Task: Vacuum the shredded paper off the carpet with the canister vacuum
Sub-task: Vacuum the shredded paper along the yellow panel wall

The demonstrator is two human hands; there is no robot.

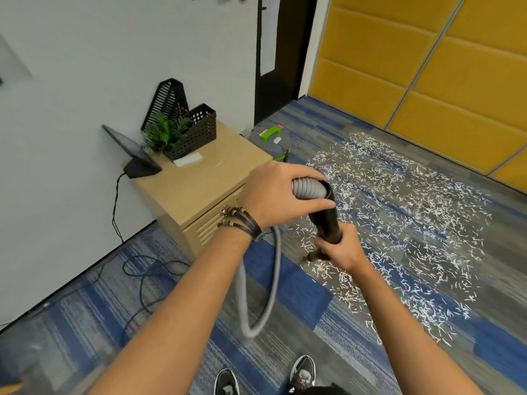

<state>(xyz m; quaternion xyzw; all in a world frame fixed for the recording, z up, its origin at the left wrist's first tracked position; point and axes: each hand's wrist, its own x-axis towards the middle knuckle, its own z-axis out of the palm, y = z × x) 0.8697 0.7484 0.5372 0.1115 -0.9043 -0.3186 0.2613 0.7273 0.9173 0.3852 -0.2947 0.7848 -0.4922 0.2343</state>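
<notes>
**Head view: two-handed hold on the vacuum wand at the near edge of the paper**

The left hand point(273, 192) has its fingers clamped round the ribbed end of the grey hose point(274, 280), where it joins the black wand point(328, 220). The right hand point(342, 249) grips the wand lower down, fingers wrapped tight. The nozzle point(313, 255) sits low at the carpet point(288, 283), largely hidden by the right hand. The shredded paper point(399, 201) spreads thickly ahead and to the right, and most of it appears uncollected.

Likely hazards: the slack hose hangs in a loop just ahead of the shoes point(303, 369) and could trip the person. The canister vacuum point(271, 142) stands behind the wooden counter point(205, 178), so a pull might snag the hose on its corner. Dense strips may clog the nozzle.

Loose cables point(142, 269) trail beside the counter, which carries a tablet point(131, 151) and a plant basket point(196, 132).
</notes>
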